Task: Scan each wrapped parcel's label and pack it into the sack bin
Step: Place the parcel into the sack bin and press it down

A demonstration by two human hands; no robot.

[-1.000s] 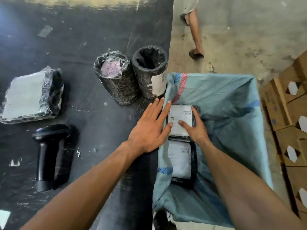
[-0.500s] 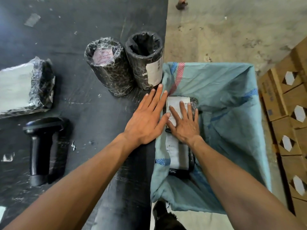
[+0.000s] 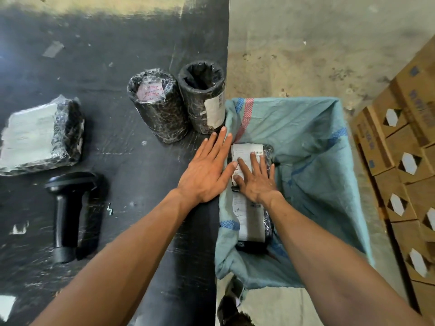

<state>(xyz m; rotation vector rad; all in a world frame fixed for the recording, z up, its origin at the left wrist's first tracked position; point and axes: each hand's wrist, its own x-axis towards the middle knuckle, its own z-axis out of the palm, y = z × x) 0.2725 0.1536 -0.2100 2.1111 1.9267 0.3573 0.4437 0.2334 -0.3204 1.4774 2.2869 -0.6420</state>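
A teal woven sack bin [image 3: 306, 142] stands at the black table's right edge. Inside it lie two black wrapped parcels with white labels, an upper parcel [image 3: 249, 151] and a lower parcel [image 3: 253, 222]. My right hand [image 3: 255, 182] lies flat, fingers spread, pressing on the upper parcel's label. My left hand [image 3: 207, 168] rests flat on the table edge beside the sack, fingers straight. Two upright wrapped cylinders, a pink-topped cylinder [image 3: 156, 107] and a white-labelled cylinder [image 3: 203, 100], stand on the table. A flat wrapped parcel [image 3: 40, 135] lies at the far left. A black handheld scanner [image 3: 68, 208] lies on the table.
The black table [image 3: 117, 55] is scuffed, with bits of tape on it. Stacked cardboard boxes [image 3: 404, 161] stand right of the sack on the concrete floor [image 3: 306, 43]. A dark shoe [image 3: 233, 309] shows below the sack.
My right hand has moved from pinching the upper parcel's edge to lying flat on its label. A person's leg at the far floor has left the view.
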